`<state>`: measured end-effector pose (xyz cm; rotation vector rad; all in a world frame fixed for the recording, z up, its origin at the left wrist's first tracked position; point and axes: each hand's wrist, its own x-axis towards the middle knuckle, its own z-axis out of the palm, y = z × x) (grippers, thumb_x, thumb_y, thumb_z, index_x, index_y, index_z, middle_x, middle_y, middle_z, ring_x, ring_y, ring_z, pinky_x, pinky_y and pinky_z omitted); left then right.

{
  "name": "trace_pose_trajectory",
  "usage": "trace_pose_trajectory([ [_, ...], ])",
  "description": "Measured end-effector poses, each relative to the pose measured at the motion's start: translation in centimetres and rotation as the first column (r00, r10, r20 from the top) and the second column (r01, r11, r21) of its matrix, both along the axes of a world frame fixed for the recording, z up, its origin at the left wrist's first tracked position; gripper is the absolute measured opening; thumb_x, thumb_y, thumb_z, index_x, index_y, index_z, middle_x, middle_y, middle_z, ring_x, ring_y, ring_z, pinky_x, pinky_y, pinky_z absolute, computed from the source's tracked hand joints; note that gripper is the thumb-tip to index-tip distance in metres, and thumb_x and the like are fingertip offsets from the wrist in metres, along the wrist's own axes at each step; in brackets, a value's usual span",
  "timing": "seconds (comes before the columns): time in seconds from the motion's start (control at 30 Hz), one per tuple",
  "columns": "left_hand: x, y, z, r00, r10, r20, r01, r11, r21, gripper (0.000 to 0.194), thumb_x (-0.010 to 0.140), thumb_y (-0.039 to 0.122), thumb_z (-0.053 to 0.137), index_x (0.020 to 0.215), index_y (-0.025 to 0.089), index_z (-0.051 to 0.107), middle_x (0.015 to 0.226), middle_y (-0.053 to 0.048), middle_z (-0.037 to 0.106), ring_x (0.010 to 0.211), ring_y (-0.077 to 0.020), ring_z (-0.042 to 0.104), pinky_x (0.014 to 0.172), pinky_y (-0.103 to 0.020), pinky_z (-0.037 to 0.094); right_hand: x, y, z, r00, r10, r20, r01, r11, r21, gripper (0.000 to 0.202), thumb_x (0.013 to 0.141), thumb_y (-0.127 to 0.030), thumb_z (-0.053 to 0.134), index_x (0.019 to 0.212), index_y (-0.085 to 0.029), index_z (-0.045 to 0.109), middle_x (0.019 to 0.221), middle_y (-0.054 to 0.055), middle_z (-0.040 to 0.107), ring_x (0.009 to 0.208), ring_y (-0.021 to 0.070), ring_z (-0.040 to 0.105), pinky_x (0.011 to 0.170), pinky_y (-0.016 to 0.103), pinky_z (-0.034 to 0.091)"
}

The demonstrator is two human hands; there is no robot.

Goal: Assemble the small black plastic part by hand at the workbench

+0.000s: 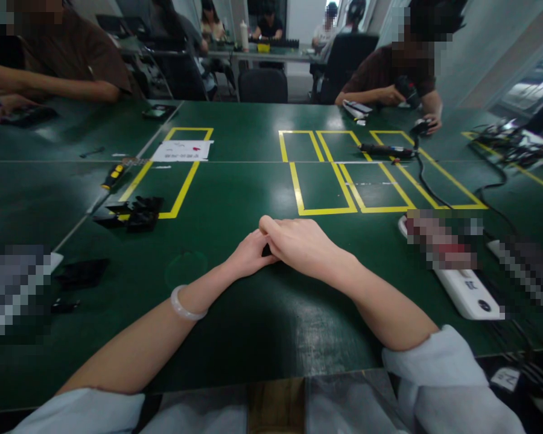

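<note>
My left hand [248, 254] and my right hand [303, 240] meet over the green table [235, 193], just in front of me. The right hand lies over the left hand's fingers, curled and closed on them. Most of the left hand's fingers are hidden beneath it; its thumb reaches toward the right palm, and the hand looks closed. A small dark gap shows between the two hands, and I cannot make out whether anything is in there. A pale bracelet [181, 306] circles my left wrist.
Black plastic parts [140, 212] and a yellow-black screwdriver [114, 175] lie to the left. Yellow tape [303, 211] outlines rectangles ahead. A black pen-shaped electric screwdriver [387, 150], its cable, and a white power strip [470, 295] are rightward. Co-workers sit opposite, one holding a power drill [407, 90].
</note>
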<state>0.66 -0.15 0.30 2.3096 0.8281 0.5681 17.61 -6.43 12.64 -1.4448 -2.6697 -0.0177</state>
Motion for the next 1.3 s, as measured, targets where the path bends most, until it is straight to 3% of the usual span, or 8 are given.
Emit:
trace_pose_trajectory([
  [0.23, 0.03, -0.17, -0.08, 0.998, 0.044, 0.035, -0.042, 0.997, -0.057, 0.029, 0.089, 0.036, 0.068, 0.112, 0.02, 0.067, 0.122, -0.01, 0.069, 0.119, -0.0335, 0.063, 0.1, -0.048, 0.054, -0.22, -0.18, 0.12, 1.0, -0.006, 0.029, 0.007, 1.0, -0.01, 0.027, 0.108, -0.035, 0.033, 0.107, -0.019, 0.055, 0.088, 0.007, 0.075, 0.079, 0.0197, 0.07, 0.057, 0.031, 0.024],
  [0.33, 0.08, -0.22, 0.17, 0.999, 0.04, 0.013, -0.039, 0.998, -0.05, 0.024, 0.089, 0.035, 0.068, 0.107, 0.019, 0.069, 0.119, -0.011, 0.07, 0.117, -0.0345, 0.063, 0.098, -0.049, 0.054, -0.22, -0.01, -0.18, 0.999, -0.005, 0.051, 0.005, 1.0, 0.003, 0.02, 0.106, -0.025, 0.037, 0.106, -0.018, 0.055, 0.084, 0.008, 0.074, 0.079, 0.0204, 0.07, 0.057, 0.031, 0.023],
  [0.5, 0.11, -0.12, 0.18, 1.0, 0.008, 0.013, -0.008, 1.0, -0.015, 0.041, 0.087, 0.032, 0.069, 0.126, 0.02, 0.062, 0.132, -0.011, 0.064, 0.125, -0.034, 0.059, 0.104, -0.051, 0.051, -0.15, -0.04, -0.16, 1.0, 0.001, 0.01, -0.001, 1.0, 0.016, 0.021, 0.101, -0.015, 0.038, 0.113, -0.018, 0.054, 0.095, 0.007, 0.073, 0.08, 0.0196, 0.069, 0.058, 0.03, 0.027],
  [0.7, 0.12, -0.24, -0.09, 0.998, 0.043, 0.04, -0.041, 0.998, -0.041, 0.032, 0.089, 0.037, 0.068, 0.117, 0.021, 0.065, 0.127, -0.009, 0.067, 0.121, -0.0325, 0.061, 0.103, -0.048, 0.052, -0.38, -0.31, 0.02, 1.0, 0.01, 0.011, -0.01, 1.0, 0.006, 0.026, 0.106, -0.033, 0.036, 0.111, -0.019, 0.057, 0.092, 0.008, 0.075, 0.08, 0.0205, 0.068, 0.06, 0.031, 0.03],
  [0.87, 0.09, -0.31, 0.23, 0.999, 0.039, 0.0, -0.039, 0.998, -0.041, 0.033, 0.09, 0.036, 0.067, 0.118, 0.019, 0.066, 0.125, -0.012, 0.067, 0.12, -0.0341, 0.062, 0.101, -0.05, 0.053, -0.35, -0.13, -0.09, 0.998, 0.004, 0.056, -0.004, 1.0, 0.0, 0.018, 0.102, -0.018, 0.039, 0.109, -0.018, 0.056, 0.089, 0.008, 0.074, 0.08, 0.0196, 0.069, 0.061, 0.03, 0.03],
  [1.03, 0.03, -0.18, 0.1, 1.0, 0.017, 0.01, -0.017, 1.0, -0.014, 0.039, 0.09, 0.034, 0.067, 0.126, 0.019, 0.062, 0.133, -0.012, 0.063, 0.126, -0.0338, 0.058, 0.106, -0.051, 0.05, -0.21, -0.11, -0.11, 1.0, 0.015, 0.017, -0.015, 0.999, 0.029, 0.021, 0.101, -0.014, 0.036, 0.112, -0.018, 0.054, 0.095, 0.007, 0.073, 0.084, 0.0187, 0.069, 0.06, 0.03, 0.029],
  [1.23, 0.05, -0.32, 0.17, 0.998, 0.054, 0.043, -0.052, 0.998, -0.033, 0.032, 0.089, 0.035, 0.068, 0.116, 0.019, 0.065, 0.125, -0.011, 0.067, 0.118, -0.0326, 0.063, 0.101, -0.049, 0.053, -0.44, -0.26, -0.03, 1.0, 0.001, 0.018, -0.002, 1.0, 0.017, 0.027, 0.107, -0.034, 0.035, 0.108, -0.018, 0.056, 0.09, 0.008, 0.075, 0.082, 0.0211, 0.07, 0.061, 0.031, 0.03],
  [1.3, 0.03, -0.34, 0.27, 0.998, 0.057, 0.027, -0.055, 0.997, -0.051, 0.03, 0.089, 0.036, 0.067, 0.114, 0.018, 0.067, 0.122, -0.012, 0.068, 0.116, -0.0333, 0.063, 0.099, -0.049, 0.054, -0.49, -0.2, -0.07, 0.999, -0.004, 0.041, 0.003, 1.0, 0.009, 0.026, 0.107, -0.033, 0.035, 0.106, -0.018, 0.056, 0.087, 0.009, 0.075, 0.082, 0.0214, 0.071, 0.062, 0.031, 0.031],
])
